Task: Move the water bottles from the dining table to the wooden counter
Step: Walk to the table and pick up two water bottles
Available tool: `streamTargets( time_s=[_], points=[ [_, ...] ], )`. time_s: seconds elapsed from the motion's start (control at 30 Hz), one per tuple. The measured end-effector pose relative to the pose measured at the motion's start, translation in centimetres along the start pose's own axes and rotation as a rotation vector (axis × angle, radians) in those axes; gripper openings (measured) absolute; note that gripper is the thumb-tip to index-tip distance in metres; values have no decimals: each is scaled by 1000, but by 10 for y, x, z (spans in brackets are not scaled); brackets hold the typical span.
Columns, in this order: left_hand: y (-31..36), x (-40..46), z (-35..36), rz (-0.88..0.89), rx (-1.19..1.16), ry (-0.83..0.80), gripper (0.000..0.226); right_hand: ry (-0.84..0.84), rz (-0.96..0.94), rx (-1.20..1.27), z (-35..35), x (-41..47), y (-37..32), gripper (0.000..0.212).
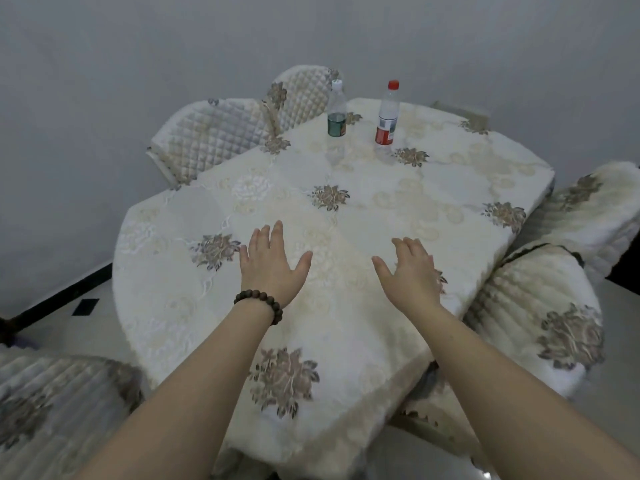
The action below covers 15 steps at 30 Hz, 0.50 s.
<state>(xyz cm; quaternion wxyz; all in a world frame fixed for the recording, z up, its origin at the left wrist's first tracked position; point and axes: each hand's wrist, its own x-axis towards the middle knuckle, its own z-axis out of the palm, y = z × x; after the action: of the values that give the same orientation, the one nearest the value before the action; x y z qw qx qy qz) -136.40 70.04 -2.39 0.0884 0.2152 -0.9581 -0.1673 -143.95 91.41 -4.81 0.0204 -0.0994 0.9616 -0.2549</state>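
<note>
Two clear plastic water bottles stand upright at the far end of the dining table (pixel 363 209), which wears a cream floral cloth. The left bottle (pixel 336 110) has a white cap and a green label. The right bottle (pixel 387 114) has a red cap and a red label. My left hand (pixel 273 263), with a bead bracelet at the wrist, hovers open over the table's middle. My right hand (pixel 412 270) is also open, palm down, beside it. Both hands hold nothing and are well short of the bottles. No wooden counter is in view.
Chairs with quilted and floral covers ring the table: two at the far left (pixel 221 136), two at the right (pixel 540 327), one at the near left (pixel 59 417). A plain grey wall stands behind. Pale floor shows at the left.
</note>
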Motion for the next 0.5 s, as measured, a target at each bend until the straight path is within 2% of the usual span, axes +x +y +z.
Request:
streamTargets(
  time_s=[0.27, 0.5],
  points=[
    [14, 91, 22, 63, -188, 10, 77, 15, 81, 51, 11, 75, -8, 62],
    [34, 241, 47, 19, -432, 8, 85, 43, 185, 59, 20, 163, -21, 64]
  ],
)
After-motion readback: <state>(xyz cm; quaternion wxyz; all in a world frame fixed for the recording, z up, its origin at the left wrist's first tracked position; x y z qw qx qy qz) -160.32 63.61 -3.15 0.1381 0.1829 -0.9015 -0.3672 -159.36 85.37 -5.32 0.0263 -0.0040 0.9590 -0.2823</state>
